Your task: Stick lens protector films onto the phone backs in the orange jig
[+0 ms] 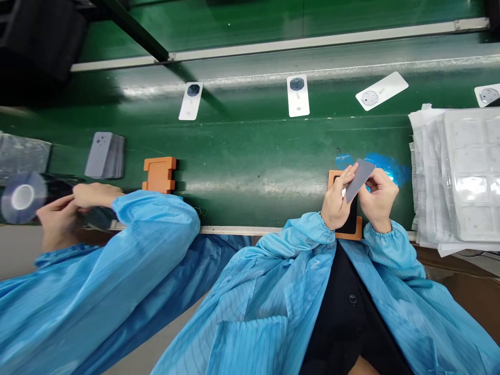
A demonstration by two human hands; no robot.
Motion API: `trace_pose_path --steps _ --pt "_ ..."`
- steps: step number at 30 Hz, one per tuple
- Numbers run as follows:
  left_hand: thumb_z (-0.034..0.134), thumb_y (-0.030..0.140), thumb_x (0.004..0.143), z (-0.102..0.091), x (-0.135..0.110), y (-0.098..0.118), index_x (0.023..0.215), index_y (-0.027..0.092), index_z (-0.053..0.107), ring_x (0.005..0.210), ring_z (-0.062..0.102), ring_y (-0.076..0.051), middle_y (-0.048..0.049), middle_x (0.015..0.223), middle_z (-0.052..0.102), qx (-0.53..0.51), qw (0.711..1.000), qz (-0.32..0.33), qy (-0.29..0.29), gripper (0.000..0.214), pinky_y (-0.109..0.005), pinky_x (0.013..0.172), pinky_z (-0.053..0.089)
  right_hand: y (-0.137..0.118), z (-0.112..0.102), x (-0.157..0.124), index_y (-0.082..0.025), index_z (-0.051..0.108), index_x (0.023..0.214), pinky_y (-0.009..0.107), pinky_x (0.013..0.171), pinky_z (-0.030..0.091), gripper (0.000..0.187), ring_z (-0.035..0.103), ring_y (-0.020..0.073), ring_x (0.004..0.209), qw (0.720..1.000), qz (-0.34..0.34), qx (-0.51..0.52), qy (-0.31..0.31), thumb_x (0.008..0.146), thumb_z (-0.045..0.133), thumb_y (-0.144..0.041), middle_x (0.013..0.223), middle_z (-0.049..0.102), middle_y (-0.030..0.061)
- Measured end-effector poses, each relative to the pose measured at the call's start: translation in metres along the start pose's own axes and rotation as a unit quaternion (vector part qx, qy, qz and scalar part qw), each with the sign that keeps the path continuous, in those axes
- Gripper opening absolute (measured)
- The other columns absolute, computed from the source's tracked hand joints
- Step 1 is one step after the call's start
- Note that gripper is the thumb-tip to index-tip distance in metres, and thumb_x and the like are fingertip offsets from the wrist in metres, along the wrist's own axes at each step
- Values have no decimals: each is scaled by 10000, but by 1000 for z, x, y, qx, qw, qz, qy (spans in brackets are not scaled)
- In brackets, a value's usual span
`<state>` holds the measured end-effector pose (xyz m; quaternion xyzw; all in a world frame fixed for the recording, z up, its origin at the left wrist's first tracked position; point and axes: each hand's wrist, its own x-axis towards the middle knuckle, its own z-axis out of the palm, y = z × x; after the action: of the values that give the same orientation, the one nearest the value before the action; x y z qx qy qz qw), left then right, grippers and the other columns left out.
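Note:
Between my two hands is a grey phone-sized panel, tilted up on edge above the bench. The fingers of my left hand press on its left side. My right hand pinches its right edge with thumb and bent fingers. Beneath them lies an orange fixture with a dark flat piece in it, partly covered by my left hand. Crumpled blue film lies just behind my right hand.
Stacked clear trays stand at the right. White phone-shaped pieces lie along the back of the green bench. To the left are a second orange fixture, stacked grey panels, and a co-worker's hands near a tape roll.

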<state>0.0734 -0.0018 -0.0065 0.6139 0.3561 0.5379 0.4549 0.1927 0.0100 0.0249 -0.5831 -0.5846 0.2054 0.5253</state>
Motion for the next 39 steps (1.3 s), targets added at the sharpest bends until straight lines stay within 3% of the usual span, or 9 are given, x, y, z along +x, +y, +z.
trace_pose_path --steps 6,11,16,22,34,36,39 --pt "345 371 1113 -4 0 4 1558 252 383 1553 402 -258 -106 1682 386 45 998 25 -30 463 -509 1275 380 -5 -1 2 -218 664 854 297 657 553 133 633 159 748 998 0 -68 4 920 641 -330 841 695 20" --pt "326 444 1110 -6 3 11 1605 233 401 1505 475 -255 -79 1663 425 44 998 -10 -39 544 -430 1268 409 -3 1 3 -222 613 825 305 683 546 89 621 159 754 998 5 -62 -2 888 624 -283 822 658 7" --pt "317 537 1096 -4 2 9 1568 208 484 1411 581 -246 -73 1556 567 37 996 -73 -20 600 -394 1224 463 -3 2 5 -227 584 781 313 687 540 79 617 162 737 997 13 -70 0 855 604 -244 798 651 6" --pt "300 600 1080 -4 4 10 1555 211 509 1460 530 -256 -63 1550 574 43 994 -99 -5 649 -407 1254 429 -5 1 5 -221 638 829 321 711 572 103 653 176 795 999 24 -39 -16 903 605 -284 845 675 27" --pt "336 450 1103 -6 1 9 1623 253 395 1542 422 -253 -41 1671 412 50 998 3 -43 559 -437 1294 374 -11 -3 3 -214 609 780 298 638 501 150 597 150 670 996 -1 -86 -8 884 650 -313 744 647 -11" --pt "356 508 1091 -6 2 9 1584 234 464 1500 484 -265 -61 1636 466 50 997 -30 -42 574 -432 1271 409 -12 0 4 -221 586 775 298 641 504 131 590 150 663 996 -3 -93 -8 875 629 -294 739 638 -11" --pt "436 649 1032 -9 11 5 1388 146 655 1314 658 -314 -133 1403 684 -12 986 -166 12 653 -447 1157 528 -1 -1 7 -228 564 763 305 662 508 74 592 156 668 992 -3 -124 -18 833 590 -223 750 642 -5"
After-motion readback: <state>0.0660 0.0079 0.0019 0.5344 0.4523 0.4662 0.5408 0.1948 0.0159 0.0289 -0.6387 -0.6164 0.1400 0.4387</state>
